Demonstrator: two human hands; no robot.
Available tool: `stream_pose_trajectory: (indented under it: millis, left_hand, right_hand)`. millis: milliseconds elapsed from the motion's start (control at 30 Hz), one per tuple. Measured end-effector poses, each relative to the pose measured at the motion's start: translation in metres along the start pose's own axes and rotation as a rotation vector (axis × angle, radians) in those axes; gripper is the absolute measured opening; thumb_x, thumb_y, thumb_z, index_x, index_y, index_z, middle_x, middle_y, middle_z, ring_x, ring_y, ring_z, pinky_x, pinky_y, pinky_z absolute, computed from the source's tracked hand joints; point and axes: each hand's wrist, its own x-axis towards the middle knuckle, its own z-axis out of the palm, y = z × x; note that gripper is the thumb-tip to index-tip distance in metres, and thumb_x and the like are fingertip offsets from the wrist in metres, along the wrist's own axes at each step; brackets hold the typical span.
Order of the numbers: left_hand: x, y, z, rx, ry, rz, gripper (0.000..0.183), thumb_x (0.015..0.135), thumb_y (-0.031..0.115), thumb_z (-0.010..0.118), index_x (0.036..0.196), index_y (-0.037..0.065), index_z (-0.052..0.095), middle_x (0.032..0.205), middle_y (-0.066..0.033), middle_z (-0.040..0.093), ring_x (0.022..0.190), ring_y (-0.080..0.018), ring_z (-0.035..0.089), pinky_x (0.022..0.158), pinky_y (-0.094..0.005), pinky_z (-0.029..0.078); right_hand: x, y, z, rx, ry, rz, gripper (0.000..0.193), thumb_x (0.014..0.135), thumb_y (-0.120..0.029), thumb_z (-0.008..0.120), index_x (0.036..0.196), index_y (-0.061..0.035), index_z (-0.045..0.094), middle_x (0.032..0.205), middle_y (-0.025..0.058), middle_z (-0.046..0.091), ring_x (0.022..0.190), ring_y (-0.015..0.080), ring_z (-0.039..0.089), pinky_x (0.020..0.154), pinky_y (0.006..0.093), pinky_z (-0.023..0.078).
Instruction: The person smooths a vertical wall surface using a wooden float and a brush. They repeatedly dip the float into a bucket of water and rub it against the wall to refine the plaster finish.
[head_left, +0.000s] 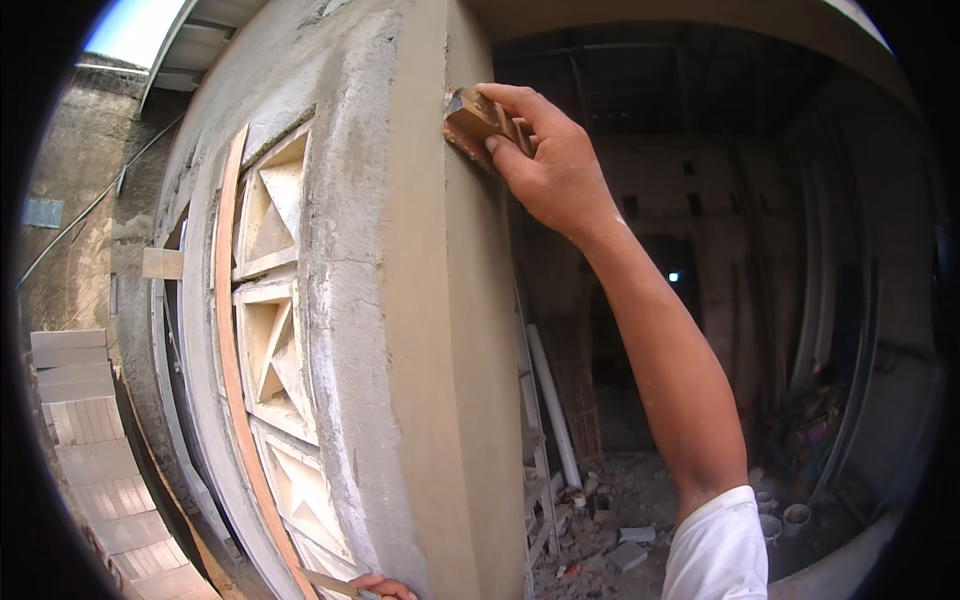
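My right hand (545, 150) is raised high, fingers and thumb closed round a small wooden float (478, 122). The float's face lies against the upper corner of a plastered column (440, 330). Smooth tan plaster covers the column's two visible faces, which meet in a long upright edge. At the bottom of the view only some fingers of my left hand (382, 586) show, curled at the handle end of a thin flat tool (328, 582) that looks like a trowel. The rest of that hand is cut off by the lower rim.
Left of the column are vent blocks (275, 345) with triangular openings and a long wooden strip (232, 300). Stacked pale blocks (100, 450) stand at far left. Inside the dark room on the right are rubble (610, 530), a white pipe (553, 405) and buckets (795, 515).
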Motion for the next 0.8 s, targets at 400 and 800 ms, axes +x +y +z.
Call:
stream_pose_trajectory:
  millis: [400,800]
  left_hand:
    - [0.001,0.0,-0.006,-0.018,0.011,-0.012,0.05,0.086,0.02,0.081,0.124,0.007,0.053,0.072,-0.0064,0.062,0.053,-0.0134,0.055,0.041,-0.0251,0.049]
    - [0.001,0.001,-0.013,-0.136,-0.063,-0.028,0.046,0.089,0.012,0.077,0.128,0.006,0.052,0.074,-0.0113,0.065,0.054,-0.0183,0.06,0.041,-0.0291,0.053]
  right_hand:
    - [-0.041,-0.021,-0.005,-0.05,0.065,-0.052,0.041,0.087,-0.003,0.061,0.128,-0.0059,0.063,0.114,0.013,0.069,0.101,0.0287,0.066,0.092,0.0382,0.054]
    - [-0.057,-0.028,-0.007,0.043,0.038,-0.034,0.041,0.085,-0.004,0.063,0.126,-0.0076,0.064,0.109,0.013,0.07,0.098,0.03,0.067,0.091,0.0408,0.053]
